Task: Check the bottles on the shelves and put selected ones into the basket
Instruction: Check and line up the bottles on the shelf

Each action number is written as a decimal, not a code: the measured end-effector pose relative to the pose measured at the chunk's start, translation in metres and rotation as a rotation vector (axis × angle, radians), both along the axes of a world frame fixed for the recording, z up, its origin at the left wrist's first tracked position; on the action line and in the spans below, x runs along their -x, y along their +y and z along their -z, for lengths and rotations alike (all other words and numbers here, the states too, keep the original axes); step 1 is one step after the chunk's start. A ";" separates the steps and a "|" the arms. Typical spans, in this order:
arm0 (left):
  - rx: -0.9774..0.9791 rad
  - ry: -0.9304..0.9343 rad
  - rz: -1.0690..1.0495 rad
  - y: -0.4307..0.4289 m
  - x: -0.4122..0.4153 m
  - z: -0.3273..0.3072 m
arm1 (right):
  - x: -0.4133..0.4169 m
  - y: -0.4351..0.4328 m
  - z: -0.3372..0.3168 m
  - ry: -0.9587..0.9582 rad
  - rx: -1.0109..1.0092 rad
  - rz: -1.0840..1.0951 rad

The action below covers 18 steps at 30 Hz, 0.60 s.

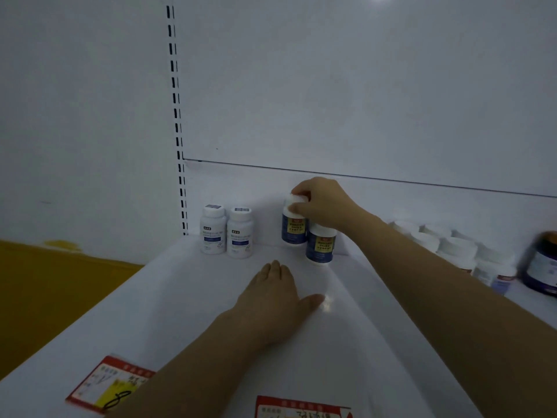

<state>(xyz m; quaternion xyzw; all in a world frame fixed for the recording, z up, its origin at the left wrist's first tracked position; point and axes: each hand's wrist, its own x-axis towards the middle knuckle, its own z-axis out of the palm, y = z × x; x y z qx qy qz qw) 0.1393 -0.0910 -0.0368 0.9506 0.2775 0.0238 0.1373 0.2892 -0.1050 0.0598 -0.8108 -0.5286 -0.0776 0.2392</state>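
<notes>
The person's right hand (322,203) curls its fingers round the white cap of a white plastic bottle with a blue and yellow label (294,229), which stands upright at the back of the white metal shelf (180,297). Whether its base has left the shelf cannot be told. A twin blue-labelled bottle (320,245) stands touching it, just in front and to its right. Two white-labelled white bottles (226,230) stand well to its left. The left hand (277,300) lies flat and open-fingered on the shelf in front of it. The basket is out of view.

The likely risk is that the grip sits only on the cap. A loose lid or a sideways pull could swing the bottle into its twin and topple it. The right forearm also passes close over the blurred white bottles (458,248) further right.
</notes>
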 end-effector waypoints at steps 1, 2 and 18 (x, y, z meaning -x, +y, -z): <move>-0.013 0.036 0.008 0.000 0.000 0.002 | -0.001 0.001 0.004 -0.027 0.007 -0.002; -0.024 0.059 0.010 0.000 0.000 0.003 | -0.002 0.001 0.008 -0.060 0.015 -0.005; -0.048 0.085 0.011 -0.002 0.000 -0.008 | 0.007 -0.021 0.000 -0.234 0.061 0.036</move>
